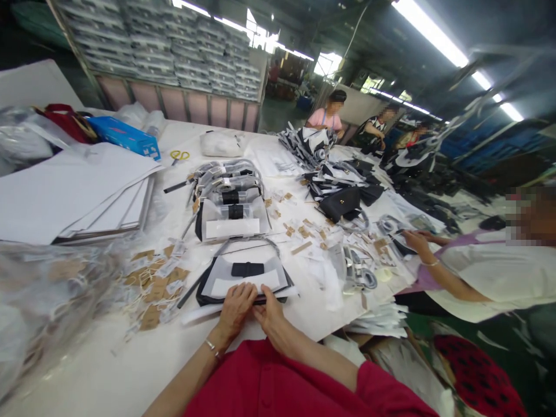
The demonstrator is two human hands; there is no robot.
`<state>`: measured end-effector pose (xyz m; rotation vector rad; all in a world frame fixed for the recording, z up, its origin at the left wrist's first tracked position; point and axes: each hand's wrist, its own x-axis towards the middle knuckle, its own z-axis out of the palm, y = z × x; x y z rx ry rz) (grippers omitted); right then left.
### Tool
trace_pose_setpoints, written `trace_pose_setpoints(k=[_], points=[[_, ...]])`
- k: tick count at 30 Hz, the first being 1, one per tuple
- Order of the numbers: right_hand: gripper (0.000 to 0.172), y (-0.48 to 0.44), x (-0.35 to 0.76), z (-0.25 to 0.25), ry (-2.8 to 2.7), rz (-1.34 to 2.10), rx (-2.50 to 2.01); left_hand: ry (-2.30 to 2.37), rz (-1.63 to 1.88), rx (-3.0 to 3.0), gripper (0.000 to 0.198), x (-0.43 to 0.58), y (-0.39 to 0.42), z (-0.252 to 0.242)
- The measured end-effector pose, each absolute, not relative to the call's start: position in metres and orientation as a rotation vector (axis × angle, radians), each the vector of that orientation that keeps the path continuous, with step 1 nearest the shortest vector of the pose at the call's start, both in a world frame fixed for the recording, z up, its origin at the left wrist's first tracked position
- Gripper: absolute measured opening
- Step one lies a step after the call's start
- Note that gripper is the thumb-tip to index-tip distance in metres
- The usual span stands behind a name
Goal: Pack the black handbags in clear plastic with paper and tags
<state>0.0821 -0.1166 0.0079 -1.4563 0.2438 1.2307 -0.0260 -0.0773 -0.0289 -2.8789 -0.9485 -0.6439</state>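
A black handbag (284,284) lies flat in front of me, covered by a pale sheet with a white paper strip (221,286) and a small black piece (247,269) on top. Its wrapped handle (273,246) arches away from me. At the bag's near edge, my left hand (237,310) is closed, with fingertips over the edge and the paper strip. Close beside it, my right hand (270,315) pinches the same edge, thumb on top and the other fingers partly hidden. Farther back stands a row of similar wrapped bags (232,229).
Brown tags (158,284) with strings lie at left, near white sheets (73,191), a blue box (124,136) and yellow-handled scissors (179,155). Black bags (341,202) are heaped at right. A co-worker's hands (419,243) handle something at the right; other people work farther back.
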Motion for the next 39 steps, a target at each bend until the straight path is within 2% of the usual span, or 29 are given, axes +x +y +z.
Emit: trace_pose_setpoints(k=[3, 7, 9, 13, 17, 22, 25, 26, 27, 29, 32, 36, 39], points=[[0.044, -0.128, 0.087, 0.017, 0.369, 1.334, -1.383, -1.000, -0.660, -2.889, 0.035, -0.026, -0.073, -0.022], [0.049, -0.157, 0.128, 0.021, -0.073, 1.566, -1.404, -1.119, -0.690, -2.882, 0.044, -0.032, -0.060, -0.006], [0.037, -0.167, 0.162, 0.015, -0.310, 1.445, -1.568, -1.183, -0.705, -2.868, 0.046, -0.041, -0.050, 0.003], [0.016, -0.156, 0.227, -0.003, -0.599, 0.964, -1.888, -1.259, -0.754, -2.845, 0.042, -0.062, -0.030, 0.020], [0.011, -0.108, 0.256, -0.025, -0.988, 0.742, -2.042, -1.435, -0.813, -2.798, 0.036, -0.078, -0.017, 0.030], [0.030, -0.050, 0.260, -0.053, -1.417, 0.430, -2.334, -1.571, -0.843, -2.786, 0.037, -0.079, -0.016, 0.039], [0.014, -0.033, 0.266, -0.059, -1.508, 0.370, -2.452, -1.589, -0.825, -2.786, 0.036, -0.076, -0.019, 0.040], [0.006, -0.030, 0.269, -0.059, -1.529, 0.369, -2.454, -1.601, -0.823, -2.777, 0.036, -0.075, -0.019, 0.039], [0.006, -0.029, 0.273, -0.057, -1.546, 0.371, -2.445, -1.617, -0.827, -2.764, 0.036, -0.076, -0.020, 0.037], [0.013, -0.030, 0.279, -0.052, -1.579, 0.367, -2.418, -1.653, -0.854, -2.729, 0.037, -0.078, -0.020, 0.034], [0.013, -0.035, 0.284, -0.040, -1.479, 0.437, -2.277, -1.731, -0.910, -2.687, 0.039, -0.085, -0.020, 0.029], [0.015, -0.043, 0.278, -0.020, -0.918, 0.857, -1.947, -1.854, -0.936, -2.692, 0.039, -0.090, -0.019, 0.027], [0.029, -0.049, 0.271, -0.012, -0.424, 1.179, -1.656, -1.848, -0.967, -2.699, 0.041, -0.091, -0.018, 0.026]])
